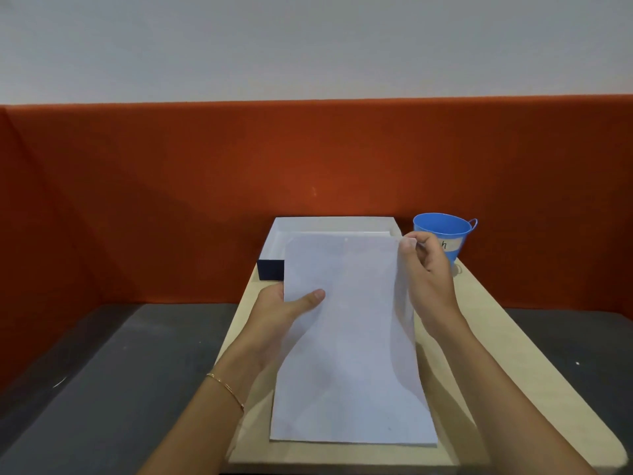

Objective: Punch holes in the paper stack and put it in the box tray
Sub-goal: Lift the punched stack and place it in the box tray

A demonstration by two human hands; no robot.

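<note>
Head view: paper stack (349,337) held in both hands over the table (496,337), its far end over the box tray (335,219).
Going by the task, this is the placing step; whether holes are punched I cannot tell, and no punch shows. The left hand (277,310) grips the left edge, thumb on top; the right hand (428,279) pinches the far right corner. Next, the sheets need squaring with the tray walls and sliding forward, clear of the blue cup (442,226) just beside it.

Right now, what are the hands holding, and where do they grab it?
Both hold the paper: the left hand grips its left edge, thumb on top; the right hand pinches its far right corner.
</note>
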